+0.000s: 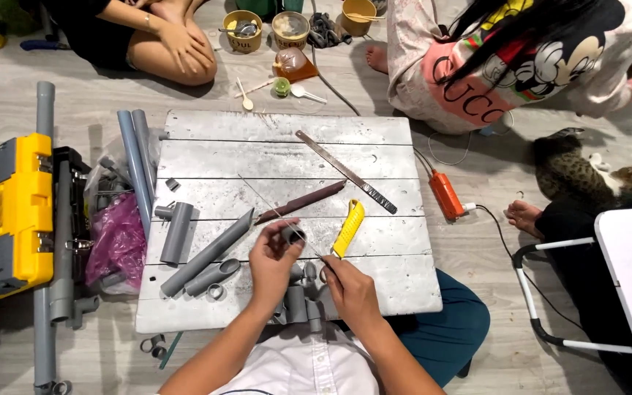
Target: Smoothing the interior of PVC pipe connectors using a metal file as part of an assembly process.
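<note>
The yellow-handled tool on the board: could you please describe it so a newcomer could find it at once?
Start at the pale wooden board on the floor. Near its middle, just above the right hand, lies a utility knife, tilted. Its bright yellow handle sets it apart from the grey pipe pieces and the long metal file nearby.

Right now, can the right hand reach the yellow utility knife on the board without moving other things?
Probably yes. The yellow utility knife lies on the white board just above the right hand, with bare board between them. But that hand already pinches a thin wire, so it seems occupied.
</note>
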